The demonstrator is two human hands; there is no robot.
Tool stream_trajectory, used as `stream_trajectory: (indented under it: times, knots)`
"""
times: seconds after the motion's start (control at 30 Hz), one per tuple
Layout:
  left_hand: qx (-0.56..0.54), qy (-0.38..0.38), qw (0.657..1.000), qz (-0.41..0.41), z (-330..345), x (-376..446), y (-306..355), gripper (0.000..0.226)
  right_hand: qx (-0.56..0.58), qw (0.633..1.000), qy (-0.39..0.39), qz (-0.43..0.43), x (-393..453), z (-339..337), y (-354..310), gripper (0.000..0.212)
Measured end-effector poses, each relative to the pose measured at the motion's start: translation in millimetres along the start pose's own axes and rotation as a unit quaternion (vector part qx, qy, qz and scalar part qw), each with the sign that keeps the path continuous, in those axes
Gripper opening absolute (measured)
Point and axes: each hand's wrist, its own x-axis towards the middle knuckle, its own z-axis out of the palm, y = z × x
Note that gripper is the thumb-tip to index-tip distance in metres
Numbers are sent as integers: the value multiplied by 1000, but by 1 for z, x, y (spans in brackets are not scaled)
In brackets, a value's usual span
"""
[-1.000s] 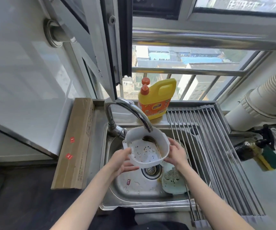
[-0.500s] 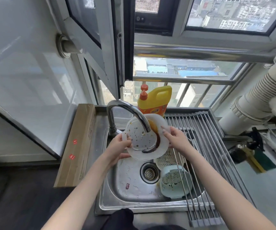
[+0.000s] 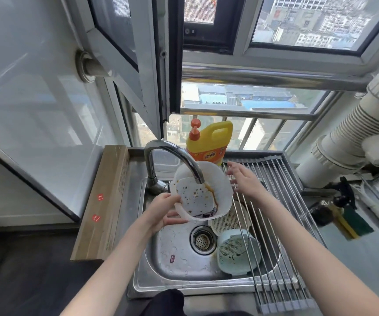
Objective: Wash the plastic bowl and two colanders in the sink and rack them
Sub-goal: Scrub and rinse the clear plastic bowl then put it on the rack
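Observation:
A white plastic bowl (image 3: 215, 185), smeared with brown sauce and crumbs, is tilted up under the faucet spout (image 3: 184, 160). My left hand (image 3: 163, 210) grips its lower left rim. My right hand (image 3: 243, 179) hovers just right of the bowl with fingers spread, apart from it. In the steel sink (image 3: 177, 254), a cream colander (image 3: 229, 218) and a pale green colander (image 3: 237, 252) lie at the right, partly under the rack bars.
A roll-up steel drying rack (image 3: 281, 215) covers the sink's right side. A yellow detergent bottle (image 3: 209, 144) stands behind the faucet. A cardboard box (image 3: 104, 201) lies along the left edge. A sponge (image 3: 352, 222) and a dark spray bottle (image 3: 334, 201) lie at the right.
The bowl was lifted and tilted up under the spout. My right hand let go of the bowl's rim and moved right over the rack. My view tipped upward.

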Motion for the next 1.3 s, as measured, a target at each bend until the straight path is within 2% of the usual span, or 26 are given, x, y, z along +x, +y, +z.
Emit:
stream_trajectory:
  times: [0.1, 0.17, 0.33, 0.43, 0.5, 0.57, 0.67, 0.8, 0.83, 0.97, 1.03, 1.1, 1.17, 1.23, 1.3]
  knots:
    - [-33, 2, 999, -21, 1, -3, 6, 15, -33, 998, 32, -46, 14, -6, -21, 39]
    - [-12, 14, 1000, -5, -1, -2, 6, 15, -38, 996, 41, -68, 24, -9, -30, 38]
    - [172, 62, 980, 81, -10, 4, -2, 47, -35, 996, 37, -76, 35, -3, -27, 36]
    - [238, 78, 962, 112, -11, 10, -10, 56, -28, 998, 27, -57, 36, 1, -15, 35]
    - [281, 114, 942, 146, -12, 15, -16, 62, -26, 999, 24, -37, 35, 2, -9, 35]
    - [376, 153, 898, 169, -16, 20, -22, 74, -34, 999, 27, -30, 34, 1, -4, 34]
    - [513, 121, 832, 175, -15, 19, -32, 81, -47, 998, 28, -24, 33, 1, 4, 34]
    - [701, 50, 682, 202, -5, 11, -40, 72, -34, 999, 30, -18, 31, 1, 9, 34]
    - [727, 40, 654, 208, -3, 10, -40, 71, -30, 999, 31, -18, 30, 1, 10, 34]
    - [783, 6, 569, 252, 3, 8, -39, 68, -28, 999, 31, -12, 30, 0, 11, 33]
    - [790, 1, 553, 266, 3, 9, -36, 68, -26, 999, 32, -9, 30, -1, 12, 33]
    - [769, 26, 582, 264, 0, 11, -33, 67, -26, 999, 31, -9, 30, -2, 12, 33]
    - [709, 66, 655, 251, -2, 11, -30, 67, -28, 999, 30, -13, 29, -2, 12, 32]
    - [583, 105, 780, 202, -4, 13, -27, 64, -28, 999, 31, -18, 29, -3, 12, 32]
    - [380, 102, 913, 110, -7, 15, -23, 53, -16, 999, 34, -18, 30, -4, 10, 31]
